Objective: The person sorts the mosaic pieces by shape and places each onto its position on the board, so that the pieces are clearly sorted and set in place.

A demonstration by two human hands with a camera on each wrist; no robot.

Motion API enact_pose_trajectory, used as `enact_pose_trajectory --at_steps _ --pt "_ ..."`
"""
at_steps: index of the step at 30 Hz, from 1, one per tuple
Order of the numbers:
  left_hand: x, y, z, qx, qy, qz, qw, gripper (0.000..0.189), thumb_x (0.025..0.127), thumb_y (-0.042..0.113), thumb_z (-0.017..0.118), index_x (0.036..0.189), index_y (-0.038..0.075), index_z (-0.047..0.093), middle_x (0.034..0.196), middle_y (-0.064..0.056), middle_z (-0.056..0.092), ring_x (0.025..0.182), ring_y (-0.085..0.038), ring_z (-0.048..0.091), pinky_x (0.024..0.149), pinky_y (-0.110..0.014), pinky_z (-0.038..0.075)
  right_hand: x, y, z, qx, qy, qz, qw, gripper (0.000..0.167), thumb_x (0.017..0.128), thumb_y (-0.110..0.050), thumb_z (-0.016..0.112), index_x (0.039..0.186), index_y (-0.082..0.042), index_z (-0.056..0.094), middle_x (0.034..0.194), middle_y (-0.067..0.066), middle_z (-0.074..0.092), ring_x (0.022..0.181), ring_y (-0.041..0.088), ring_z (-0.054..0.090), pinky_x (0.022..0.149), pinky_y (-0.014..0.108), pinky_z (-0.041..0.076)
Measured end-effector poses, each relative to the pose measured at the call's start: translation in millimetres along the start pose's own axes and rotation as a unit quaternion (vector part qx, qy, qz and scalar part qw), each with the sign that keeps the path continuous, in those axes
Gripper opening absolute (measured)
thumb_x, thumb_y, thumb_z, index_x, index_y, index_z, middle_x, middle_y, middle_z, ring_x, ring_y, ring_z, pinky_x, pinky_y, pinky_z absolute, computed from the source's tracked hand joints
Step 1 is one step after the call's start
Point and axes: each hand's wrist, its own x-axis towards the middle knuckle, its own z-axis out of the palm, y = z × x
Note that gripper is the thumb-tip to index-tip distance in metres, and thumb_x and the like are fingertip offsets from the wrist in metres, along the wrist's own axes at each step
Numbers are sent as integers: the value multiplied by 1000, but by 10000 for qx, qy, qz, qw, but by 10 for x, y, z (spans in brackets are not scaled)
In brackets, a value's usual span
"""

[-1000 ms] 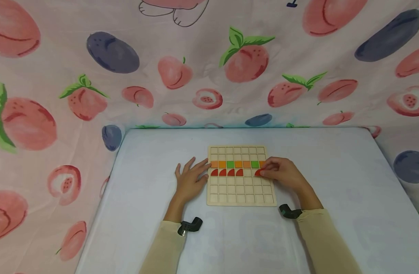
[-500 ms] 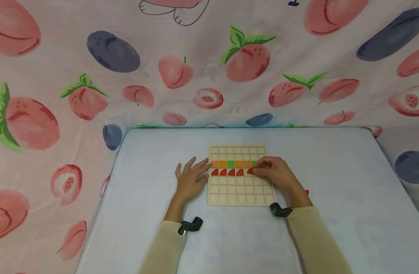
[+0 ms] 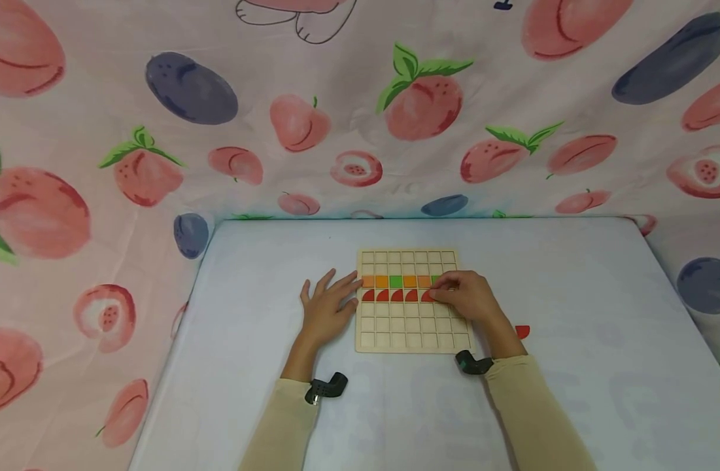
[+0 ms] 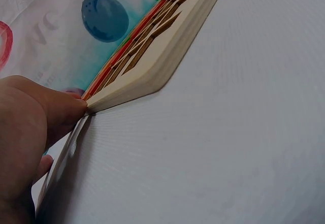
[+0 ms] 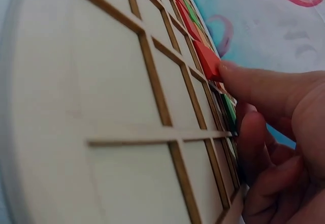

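A wooden grid board lies on the white table. My right hand pinches a red quarter-circle tile between thumb and finger, at the fifth cell of the row below the coloured squares. Up close in the right wrist view, the thumb overlaps this red tile, which sits among the raised dividers. Several matching red tiles fill the cells to its left. Fingers spread, my left hand touches the board's left edge; its thumb meets the wooden edge in the left wrist view.
Orange and green square tiles form a row above the red ones. A loose red tile lies on the table, beside the right wrist. Behind the table hangs a fruit-print cloth. Each wrist wears a black camera.
My right hand has moved left along the row with the red tile, from near the right end to the fifth cell. The loose red tile now shows beside the wrist. My left hand stays put.
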Motion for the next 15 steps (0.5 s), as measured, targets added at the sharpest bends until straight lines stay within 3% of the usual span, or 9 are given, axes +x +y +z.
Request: enact_pose_trajectory --at_steps 8,15 --pt "7 -6 1 20 -44 -13 10000 42 100 30 59 142 32 61 156 15 48 157 -24 25 120 -67 -4 -20 -64 18 -259 232 -46 9994 18 91 -30 78 101 -14 79 84 2 71 82 21 57 71 32 44" --pt "8 -6 0 15 -77 -15 10000 42 101 29 59 142 32 61 156 15 49 157 -24 24 120 -67 -4 -20 -54 35 -382 194 -30 9991 19 90 -32 78 101 -17 78 83 1 68 81 21 56 70 32 42"
